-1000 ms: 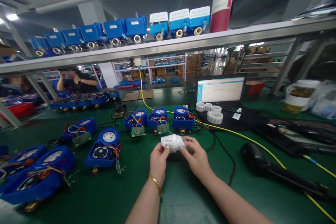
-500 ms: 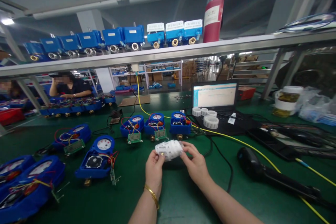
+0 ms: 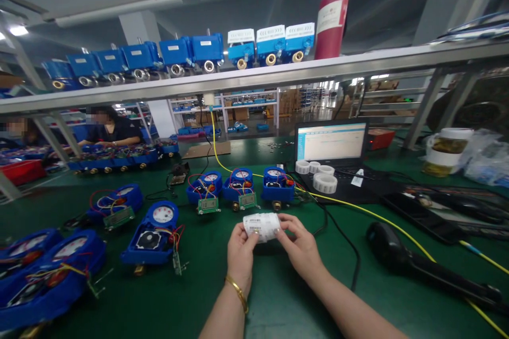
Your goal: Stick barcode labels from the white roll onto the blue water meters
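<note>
Through the head camera, my only view, I see handling under way: the bundle of white barcode labels [image 3: 263, 224] is held above the green table [image 3: 274, 302], and I can make out no single label pulled free of it. Beyond it, three blue meters [image 3: 228, 192] stand open, wires and small boards exposed, while blue units [image 3: 174, 52] line the shelf [image 3: 191, 80]. How much remains I cannot tell.

In this same view, the left hand [image 3: 241, 249] grips the bundle's left end, thumb on the printed face; the right hand [image 3: 301, 249] pinches its right end between thumb and fingers. So the bundle bridges both hands, nearer me than the laptop [image 3: 331, 140] and left of the black scanner [image 3: 387, 246].
</note>
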A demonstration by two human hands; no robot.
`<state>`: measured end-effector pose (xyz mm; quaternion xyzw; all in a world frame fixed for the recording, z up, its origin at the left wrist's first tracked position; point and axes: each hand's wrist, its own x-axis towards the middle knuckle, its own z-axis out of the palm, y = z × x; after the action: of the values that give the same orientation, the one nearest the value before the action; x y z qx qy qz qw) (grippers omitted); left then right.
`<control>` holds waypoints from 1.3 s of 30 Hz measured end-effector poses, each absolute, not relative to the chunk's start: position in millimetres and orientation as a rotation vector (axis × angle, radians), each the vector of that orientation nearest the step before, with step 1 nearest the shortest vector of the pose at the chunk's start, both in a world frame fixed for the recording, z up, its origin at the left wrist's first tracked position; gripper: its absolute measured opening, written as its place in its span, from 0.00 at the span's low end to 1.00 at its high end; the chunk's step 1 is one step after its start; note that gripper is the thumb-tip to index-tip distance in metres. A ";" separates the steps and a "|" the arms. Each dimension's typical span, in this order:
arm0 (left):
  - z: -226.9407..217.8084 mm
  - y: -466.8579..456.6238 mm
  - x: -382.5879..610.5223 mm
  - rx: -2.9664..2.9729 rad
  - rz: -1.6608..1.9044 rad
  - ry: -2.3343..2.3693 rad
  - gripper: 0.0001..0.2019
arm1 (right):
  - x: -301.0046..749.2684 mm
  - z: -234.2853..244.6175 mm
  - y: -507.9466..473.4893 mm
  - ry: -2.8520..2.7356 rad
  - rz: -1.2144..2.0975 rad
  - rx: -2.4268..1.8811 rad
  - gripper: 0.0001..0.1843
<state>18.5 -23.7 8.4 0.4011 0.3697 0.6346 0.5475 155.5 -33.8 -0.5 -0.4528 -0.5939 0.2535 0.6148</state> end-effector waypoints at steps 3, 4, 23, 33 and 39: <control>8.5 -23.1 17.6 0.929 1.530 0.885 0.15 | 158.9 -1.7 -31.0 -1.322 0.566 -1.049 0.14; 8.4 -22.9 17.3 0.924 1.537 0.886 0.15 | 159.7 -1.9 -30.2 -1.315 0.564 -1.046 0.14; 8.8 -23.7 20.0 0.922 1.460 0.908 0.18 | 156.5 0.4 -33.3 -1.363 0.508 -1.013 0.12; 12.0 -20.3 21.9 1.044 1.492 0.944 0.14 | 151.7 12.4 -37.5 -1.316 0.491 -1.028 0.07; 2.8 17.1 117.7 1.464 1.312 0.875 0.17 | 137.8 -24.5 17.8 -1.209 0.278 -1.115 0.08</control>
<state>117.7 17.1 2.8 0.5989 0.3577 0.5364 0.4749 137.8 17.8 -24.5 -0.4952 -0.5367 0.1236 0.6720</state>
